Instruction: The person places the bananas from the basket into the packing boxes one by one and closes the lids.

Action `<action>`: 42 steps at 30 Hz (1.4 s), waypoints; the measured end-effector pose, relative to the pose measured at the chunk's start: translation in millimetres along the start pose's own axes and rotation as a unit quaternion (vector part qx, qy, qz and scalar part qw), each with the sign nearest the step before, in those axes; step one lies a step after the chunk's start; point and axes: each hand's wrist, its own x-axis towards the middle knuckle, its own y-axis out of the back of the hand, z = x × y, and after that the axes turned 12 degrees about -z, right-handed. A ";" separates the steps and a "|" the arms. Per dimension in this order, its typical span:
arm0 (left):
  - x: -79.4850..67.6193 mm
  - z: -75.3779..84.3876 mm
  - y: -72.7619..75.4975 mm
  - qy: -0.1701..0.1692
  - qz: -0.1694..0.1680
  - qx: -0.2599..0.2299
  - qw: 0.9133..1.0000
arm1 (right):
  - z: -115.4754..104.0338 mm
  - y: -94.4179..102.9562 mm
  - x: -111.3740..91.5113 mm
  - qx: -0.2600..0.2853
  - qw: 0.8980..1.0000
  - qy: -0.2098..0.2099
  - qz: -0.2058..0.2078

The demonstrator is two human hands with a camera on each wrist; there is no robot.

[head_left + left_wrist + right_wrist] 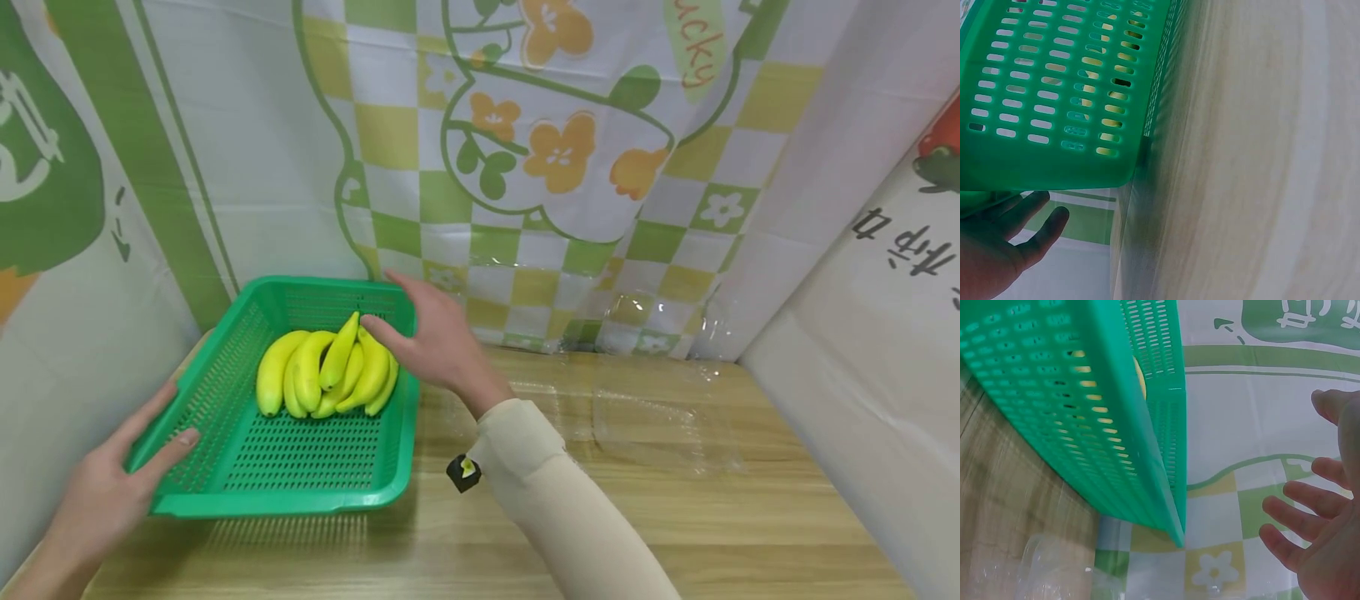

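A green plastic basket (pixel 285 502) with slotted walls sits on the wooden table at the left. Several yellow bananas (pixel 307 371) lie inside it toward the back; in the right wrist view only a sliver of yellow (pixel 1140 378) shows past the rim. My left hand (pixel 112 475) holds the basket's left rim, thumb over the edge and fingers outside. From the left wrist, that hand (pixel 1004 244) appears beyond the front wall. Above the basket's right rim is my right hand (pixel 435 337), fingers spread and holding nothing; the right wrist view shows this hand (pixel 1322 519) apart from the basket.
Clear plastic containers (pixel 652 408) stand on the table (pixel 780 517) to the right of the basket. A patterned cloth (pixel 510 233) hangs behind, with printed sheets along both sides. A small dark tag (pixel 463 472) is by the right sleeve.
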 end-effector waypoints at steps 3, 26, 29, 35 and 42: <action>0.0 -0.1 0.0 0.001 -0.002 0.000 1.000 | -2.8 -1.6 6.5 0.003 1.000 -0.007 0.001; -2.0 4.7 0.2 0.004 -0.001 0.009 1.000 | -27.6 -25.5 47.5 0.077 0.997 -0.032 -0.007; -2.1 2.0 -0.2 -0.002 0.000 0.007 1.000 | -29.6 -30.9 51.7 0.079 0.996 -0.042 -0.005; -0.9 -1.2 0.2 -0.005 -0.007 -0.001 1.000 | -31.9 -43.4 58.6 0.099 0.992 -0.073 0.012; 0.4 -3.7 0.6 -0.012 -0.010 -0.001 1.000 | -32.5 -58.7 65.5 0.118 0.987 -0.107 0.033</action>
